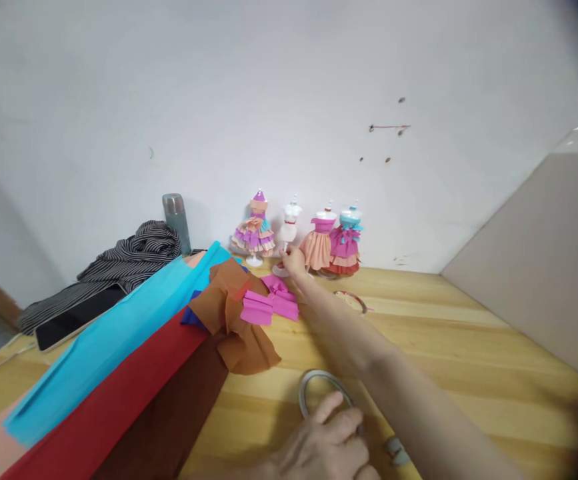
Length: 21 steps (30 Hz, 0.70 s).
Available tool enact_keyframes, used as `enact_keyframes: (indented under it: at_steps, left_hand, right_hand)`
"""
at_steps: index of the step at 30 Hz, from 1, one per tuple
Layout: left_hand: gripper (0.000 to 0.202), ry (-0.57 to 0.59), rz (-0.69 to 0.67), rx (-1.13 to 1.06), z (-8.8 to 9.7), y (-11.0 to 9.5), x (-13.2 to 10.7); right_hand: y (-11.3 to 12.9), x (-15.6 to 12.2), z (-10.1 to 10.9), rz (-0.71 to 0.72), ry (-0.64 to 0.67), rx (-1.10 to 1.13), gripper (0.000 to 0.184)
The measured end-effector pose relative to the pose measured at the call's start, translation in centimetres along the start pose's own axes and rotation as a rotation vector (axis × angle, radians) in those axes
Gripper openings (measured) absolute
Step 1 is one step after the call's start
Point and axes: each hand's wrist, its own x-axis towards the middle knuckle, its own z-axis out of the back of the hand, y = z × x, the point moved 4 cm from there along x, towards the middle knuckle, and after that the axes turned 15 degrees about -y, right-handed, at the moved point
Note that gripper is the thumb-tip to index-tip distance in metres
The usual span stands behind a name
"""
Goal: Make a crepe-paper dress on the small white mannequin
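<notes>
Plausibly, on the smooth wooden desk (469, 333), the long, crinkly red sheet (129, 387) and blue sheet (129, 327) could slide if an arm drags them; the thin, ragged brown scraps (243, 340) and pleated pink pieces (285, 305) could catch likewise. A sideways knock could topple the gathered peach dress (316, 250) just beside the right hand (293, 260). That grip appears closed on the slender stem of the bare form (291, 213), near the wall; a careless pull could tip it. The left hand (326, 443) covers part of a round hoop (304, 392); whether it grips, I cannot tell.
</notes>
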Motion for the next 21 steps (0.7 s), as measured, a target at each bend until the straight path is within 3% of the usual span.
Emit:
enact_keyframes:
  at_steps: [2,5,7,14,17,21]
  left_hand:
    - [0.039,-0.058,0.0,-0.012,1.0,0.1,0.8]
    - [0.045,-0.256,0.042,-0.016,3.6,0.5,2.3]
    - [0.042,-0.27,0.058,-0.034,4.6,0.5,2.9]
    - [0.037,-0.327,0.045,-0.049,5.1,0.1,3.2]
    - [0.038,-0.32,0.013,-0.033,5.1,0.0,3.4]
    - [0.042,-0.395,-0.03,-0.023,5.5,-0.1,3.5]
  right_hand:
    - [-0.1,-0.4,0.7,0.024,0.019,-0.029,0.035]
    - [-0.8,-2.2,2.5,0.089,0.067,-0.093,0.035]
    - [-1.5,-4.4,4.0,0.159,0.13,-0.142,0.034]
    - [-3.0,-13.1,7.6,0.537,0.386,-0.214,0.015]
    - [-2.4,-14.3,8.1,0.644,0.406,-0.207,0.018]
    - [-0.1,-15.4,8.2,0.709,0.413,-0.176,0.022]
